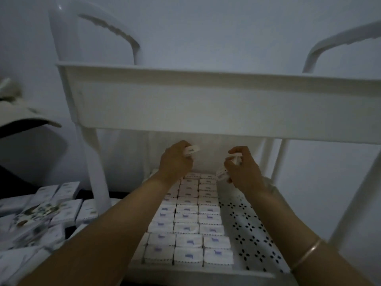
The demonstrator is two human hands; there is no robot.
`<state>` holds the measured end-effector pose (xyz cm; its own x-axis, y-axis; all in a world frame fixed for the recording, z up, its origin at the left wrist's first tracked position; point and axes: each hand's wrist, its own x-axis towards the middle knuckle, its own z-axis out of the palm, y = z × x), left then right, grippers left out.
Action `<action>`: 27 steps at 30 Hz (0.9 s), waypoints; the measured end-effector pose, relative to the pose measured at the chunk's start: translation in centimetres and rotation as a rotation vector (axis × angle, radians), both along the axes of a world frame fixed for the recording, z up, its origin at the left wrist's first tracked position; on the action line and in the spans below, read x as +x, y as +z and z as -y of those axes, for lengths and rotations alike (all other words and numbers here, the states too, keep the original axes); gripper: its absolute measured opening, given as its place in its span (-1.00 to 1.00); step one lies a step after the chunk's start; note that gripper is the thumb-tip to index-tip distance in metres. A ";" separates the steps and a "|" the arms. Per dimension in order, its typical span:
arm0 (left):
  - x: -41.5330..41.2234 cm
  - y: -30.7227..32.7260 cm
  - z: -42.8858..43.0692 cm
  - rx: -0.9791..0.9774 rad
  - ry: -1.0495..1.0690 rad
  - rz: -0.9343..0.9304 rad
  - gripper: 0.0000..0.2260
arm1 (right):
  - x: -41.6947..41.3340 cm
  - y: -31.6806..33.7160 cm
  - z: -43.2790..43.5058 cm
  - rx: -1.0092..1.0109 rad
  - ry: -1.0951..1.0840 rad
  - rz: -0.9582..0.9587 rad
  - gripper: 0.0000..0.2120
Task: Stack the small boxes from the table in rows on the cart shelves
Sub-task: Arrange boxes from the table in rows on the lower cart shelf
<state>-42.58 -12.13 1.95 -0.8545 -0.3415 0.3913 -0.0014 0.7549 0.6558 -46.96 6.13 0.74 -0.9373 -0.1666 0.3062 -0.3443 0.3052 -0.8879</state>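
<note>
Both my arms reach into the lower shelf (255, 230) of a white plastic cart. My left hand (175, 162) grips a small white box (192, 150) above the far end of the shelf. My right hand (244, 168) holds small white boxes (222, 174) too, one at the fingertips and one below the palm. Several small white boxes with purple marks (189, 226) lie in three neat rows along the shelf's left and middle. The right strip of the shelf shows its bare perforated floor.
The cart's upper tray (206, 100) hangs close above my hands. White cart legs (97, 166) stand at the left and right. More small boxes (66, 205) lie piled on the table at the left. A gold bangle (307, 252) circles my right wrist. A wall is behind.
</note>
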 end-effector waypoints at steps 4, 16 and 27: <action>-1.5 -0.4 0.5 -0.138 -0.074 0.021 -0.76 | -1.1 -0.5 0.9 -0.053 0.003 0.024 -0.89; -1.5 -0.6 0.9 -0.149 0.008 -0.041 -0.79 | -1.4 -0.4 1.7 0.299 0.078 -0.078 -0.45; -0.8 0.5 2.0 -0.051 0.011 0.046 -0.74 | -2.1 -3.7 4.7 0.160 0.351 0.095 -0.52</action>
